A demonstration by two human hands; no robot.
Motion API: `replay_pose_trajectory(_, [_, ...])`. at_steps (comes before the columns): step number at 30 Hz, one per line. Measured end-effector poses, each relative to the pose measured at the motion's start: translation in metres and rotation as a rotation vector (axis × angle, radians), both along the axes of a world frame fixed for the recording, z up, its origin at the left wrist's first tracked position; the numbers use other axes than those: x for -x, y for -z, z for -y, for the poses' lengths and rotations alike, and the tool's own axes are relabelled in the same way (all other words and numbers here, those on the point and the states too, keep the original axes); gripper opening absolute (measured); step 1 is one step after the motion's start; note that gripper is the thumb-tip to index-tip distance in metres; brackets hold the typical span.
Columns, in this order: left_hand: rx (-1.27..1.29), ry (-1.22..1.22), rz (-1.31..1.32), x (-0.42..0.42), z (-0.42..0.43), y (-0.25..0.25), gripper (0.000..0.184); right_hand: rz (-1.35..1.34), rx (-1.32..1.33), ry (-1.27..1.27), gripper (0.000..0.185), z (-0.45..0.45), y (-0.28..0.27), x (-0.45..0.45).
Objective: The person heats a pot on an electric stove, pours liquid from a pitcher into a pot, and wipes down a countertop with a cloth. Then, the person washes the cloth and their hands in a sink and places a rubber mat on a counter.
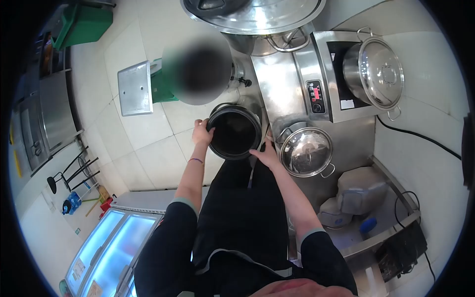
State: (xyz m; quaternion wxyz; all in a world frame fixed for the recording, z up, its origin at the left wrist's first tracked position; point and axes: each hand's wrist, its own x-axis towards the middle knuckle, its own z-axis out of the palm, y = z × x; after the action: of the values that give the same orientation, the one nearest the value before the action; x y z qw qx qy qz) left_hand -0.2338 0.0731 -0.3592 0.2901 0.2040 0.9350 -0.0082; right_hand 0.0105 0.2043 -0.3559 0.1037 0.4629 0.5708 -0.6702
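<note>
A dark round pot (234, 132) with a wide black rim is in front of my body, its opening facing up. My left hand (202, 132) grips the rim on the left side, with the thumb at the edge. On the lower right, my right hand (267, 154) has its thumb against the rim and its other fingers along the outer side. The inside looks dark, and I cannot make out any contents. Just right of my right hand is a lidded steel pot (307, 152) with loop handles.
Another lidded steel pot (378, 74) sits on an induction cooker with a control panel (315, 96). A very large steel pot (257, 20) stands ahead. A metal tray (134, 89) and a blurred dark shape are at the left front. A lit glass-door cooler (114, 252) is at lower left.
</note>
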Motion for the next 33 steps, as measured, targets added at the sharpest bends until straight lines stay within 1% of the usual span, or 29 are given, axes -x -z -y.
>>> replay_pose_trajectory(1, [-0.039,-0.029,0.036,0.004,0.002,0.005,0.054,-0.038,0.053,0.023,0.096,-0.001,0.001,0.011])
replay_pose_trajectory(3, [-0.099,-0.085,0.119,-0.001,0.022,0.007,0.052,-0.094,0.009,0.18,0.102,0.031,0.017,0.02])
replay_pose_trajectory(4, [-0.206,-0.066,0.085,-0.012,0.052,0.008,0.052,-0.106,0.004,0.266,0.105,0.062,0.017,0.018])
replay_pose_trajectory(5, [-0.24,-0.092,0.09,0.0,0.039,0.01,0.051,-0.145,-0.014,0.241,0.106,0.046,0.017,0.033])
replay_pose_trajectory(6, [-0.261,-0.123,0.099,0.008,0.036,0.011,0.05,-0.176,-0.021,0.212,0.106,0.03,0.004,0.047])
replay_pose_trajectory(7, [-0.266,-0.154,0.114,0.013,0.047,0.014,0.05,-0.2,-0.014,0.186,0.107,0.031,-0.003,0.055])
replay_pose_trajectory(8, [-0.301,-0.169,0.141,0.023,0.062,0.022,0.05,-0.162,0.0,0.19,0.107,0.044,0.008,0.062])
replay_pose_trajectory(11, [-0.276,-0.12,0.122,0.056,0.084,0.025,0.049,-0.215,0.097,0.227,0.107,0.06,0.004,0.086])
replay_pose_trajectory(12, [-0.237,-0.064,0.109,0.069,0.085,0.021,0.049,-0.313,0.196,0.271,0.104,0.058,-0.002,0.095])
replay_pose_trajectory(13, [-0.196,-0.014,0.095,0.082,0.086,0.014,0.048,-0.276,0.2,0.264,0.104,0.071,0.003,0.099])
replay_pose_trajectory(15, [-0.167,0.001,0.136,0.105,0.084,-0.002,0.048,-0.205,0.205,0.243,0.103,0.108,0.015,0.107])
replay_pose_trajectory(17, [-0.153,0.128,0.113,0.122,0.093,-0.015,0.049,-0.051,0.393,0.212,0.099,0.142,0.033,0.11])
replay_pose_trajectory(19, [-0.167,0.253,0.108,0.128,0.11,-0.025,0.051,0.098,0.557,0.118,0.095,0.159,0.03,0.121])
replay_pose_trajectory(20, [-0.174,0.314,0.1,0.131,0.117,-0.028,0.052,0.229,0.324,0.007,0.081,0.162,0.03,0.128])
replay_pose_trajectory(21, [-0.255,0.402,0.073,0.13,0.131,-0.024,0.055,0.303,0.125,-0.004,0.075,0.165,0.028,0.137])
replay_pose_trajectory(23, [-0.02,0.447,0.095,0.118,0.141,-0.037,0.057,0.238,0.041,0.028,0.068,0.175,0.04,0.151])
replay_pose_trajectory(25, [-0.047,0.584,-0.004,0.102,0.153,-0.034,0.062,0.256,-0.011,-0.087,0.055,0.204,0.077,0.136])
replay_pose_trajectory(27, [-0.05,0.677,-0.09,0.087,0.171,-0.037,0.065,0.229,-0.034,-0.06,0.049,0.222,0.066,0.122])
replay_pose_trajectory(29, [-0.054,0.739,-0.108,0.074,0.173,-0.033,0.063,0.223,-0.099,-0.029,0.047,0.229,0.079,0.104])
replay_pose_trajectory(30, [-0.068,0.721,-0.133,0.078,0.175,-0.037,0.063,0.217,-0.109,-0.052,0.041,0.223,0.075,0.111])
replay_pose_trajectory(32, [-0.104,0.695,-0.168,0.084,0.182,-0.035,0.061,0.216,-0.123,-0.122,0.041,0.225,0.07,0.116])
replay_pose_trajectory(33, [-0.142,0.613,-0.136,0.096,0.178,-0.031,0.058,0.211,-0.143,-0.153,0.042,0.217,0.072,0.126])
